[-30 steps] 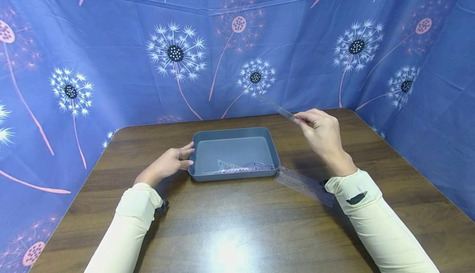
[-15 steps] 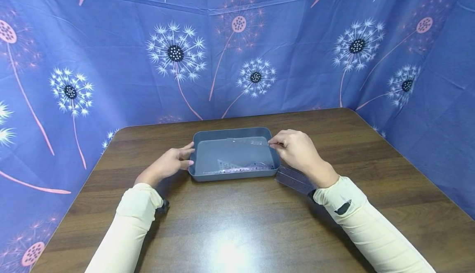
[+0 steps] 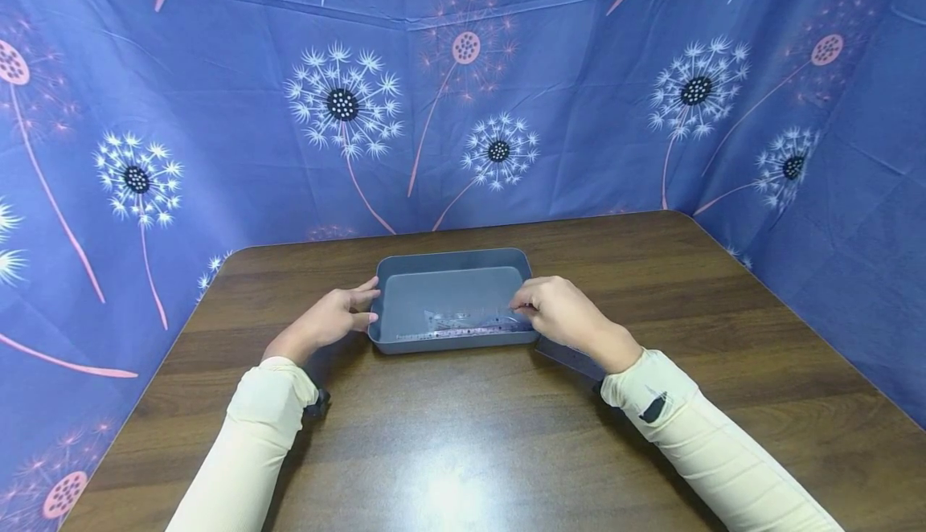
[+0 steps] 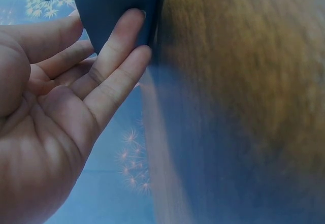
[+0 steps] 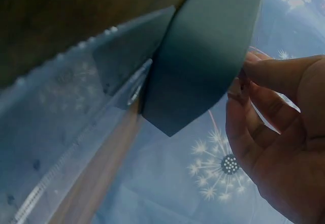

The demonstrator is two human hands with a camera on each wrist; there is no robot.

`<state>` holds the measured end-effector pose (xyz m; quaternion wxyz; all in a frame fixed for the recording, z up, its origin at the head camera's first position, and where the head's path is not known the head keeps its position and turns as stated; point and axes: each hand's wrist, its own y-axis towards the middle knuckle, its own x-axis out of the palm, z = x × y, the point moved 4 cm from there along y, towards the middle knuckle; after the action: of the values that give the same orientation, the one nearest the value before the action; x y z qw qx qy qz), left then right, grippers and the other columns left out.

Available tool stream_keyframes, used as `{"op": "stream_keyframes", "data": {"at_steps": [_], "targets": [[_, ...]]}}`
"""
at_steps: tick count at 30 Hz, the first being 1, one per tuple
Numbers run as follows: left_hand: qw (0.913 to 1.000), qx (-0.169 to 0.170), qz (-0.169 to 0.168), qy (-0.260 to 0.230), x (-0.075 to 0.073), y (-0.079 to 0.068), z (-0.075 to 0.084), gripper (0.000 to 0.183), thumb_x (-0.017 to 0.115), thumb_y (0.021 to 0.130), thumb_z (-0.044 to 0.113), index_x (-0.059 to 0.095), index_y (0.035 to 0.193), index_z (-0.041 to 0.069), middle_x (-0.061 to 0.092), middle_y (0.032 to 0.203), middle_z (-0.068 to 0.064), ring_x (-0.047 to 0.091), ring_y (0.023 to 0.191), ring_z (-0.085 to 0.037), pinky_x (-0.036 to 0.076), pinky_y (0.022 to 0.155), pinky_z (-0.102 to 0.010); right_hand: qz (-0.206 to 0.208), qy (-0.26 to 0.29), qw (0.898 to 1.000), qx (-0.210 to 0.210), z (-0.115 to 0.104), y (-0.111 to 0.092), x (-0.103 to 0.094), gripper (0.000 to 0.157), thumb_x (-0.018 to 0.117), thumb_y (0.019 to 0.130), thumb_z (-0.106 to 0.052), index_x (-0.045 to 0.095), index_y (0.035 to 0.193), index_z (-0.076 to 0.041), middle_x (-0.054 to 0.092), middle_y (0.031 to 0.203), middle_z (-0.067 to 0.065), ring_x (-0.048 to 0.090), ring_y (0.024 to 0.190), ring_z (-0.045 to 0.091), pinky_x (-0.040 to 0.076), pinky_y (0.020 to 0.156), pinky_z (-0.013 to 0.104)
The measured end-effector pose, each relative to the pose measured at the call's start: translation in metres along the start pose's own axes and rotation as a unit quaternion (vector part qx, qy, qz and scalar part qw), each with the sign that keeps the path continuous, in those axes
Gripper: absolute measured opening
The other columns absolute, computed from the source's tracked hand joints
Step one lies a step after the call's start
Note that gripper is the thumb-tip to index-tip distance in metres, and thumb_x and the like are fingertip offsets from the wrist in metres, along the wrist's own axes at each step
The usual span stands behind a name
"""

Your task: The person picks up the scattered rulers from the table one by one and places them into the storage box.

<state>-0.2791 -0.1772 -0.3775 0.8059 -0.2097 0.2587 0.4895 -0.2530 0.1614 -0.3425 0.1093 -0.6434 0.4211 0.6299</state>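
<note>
A grey rectangular tray (image 3: 448, 283) stands on the table. My left hand (image 3: 325, 323) touches its left end with fairly straight fingers, which lie against the outer wall in the left wrist view. My right hand (image 3: 567, 317) is over the tray's right end and pinches one end of a thin clear ruler (image 3: 470, 317), low inside the tray. Under it, along the near wall, lies a purplish clear ruler (image 3: 456, 333) with other clear pieces, hard to tell apart. The tray wall hides most of the pinched ruler in the right wrist view.
A wide clear ruler (image 3: 567, 355) lies on the wooden table (image 3: 347, 452) at the tray's near right corner, partly beneath my right forearm. A blue dandelion-patterned cloth (image 3: 253, 114) hangs behind the table and along its sides.
My right hand has come left and down, bringing the clear ruler from above the table's far right into the tray, then toward its near wall. The left hand and tray stay put.
</note>
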Motion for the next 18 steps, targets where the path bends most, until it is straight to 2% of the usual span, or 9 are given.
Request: {"op": "stream_keyframes", "data": {"at_steps": [8,18], "targets": [[1.0,0.002,0.001,-0.002,0.0,0.0,-0.001,0.055,0.059,0.099,0.007,0.039,0.147,-0.009,0.02,0.163,-0.017,0.067,0.11,-0.033,0.045,0.104,-0.05,-0.021,0.003,1.0,-0.023,0.0,0.0,0.007,0.015,0.071,0.084,0.006,0.078,0.089,-0.006,0.073,0.087,0.001,0.069,0.084,0.015,0.058,0.075,0.033],[1.0,-0.006,0.0,0.008,-0.001,-0.001,0.0,0.055,0.058,0.1,0.008,0.038,0.149,-0.007,0.019,0.163,-0.016,0.068,0.109,-0.032,0.041,0.107,-0.053,-0.073,0.025,0.997,-0.006,0.002,-0.002,0.013,0.017,0.071,0.085,0.005,0.078,0.09,-0.01,0.075,0.092,-0.002,0.071,0.086,0.014,0.058,0.076,0.032]]}}
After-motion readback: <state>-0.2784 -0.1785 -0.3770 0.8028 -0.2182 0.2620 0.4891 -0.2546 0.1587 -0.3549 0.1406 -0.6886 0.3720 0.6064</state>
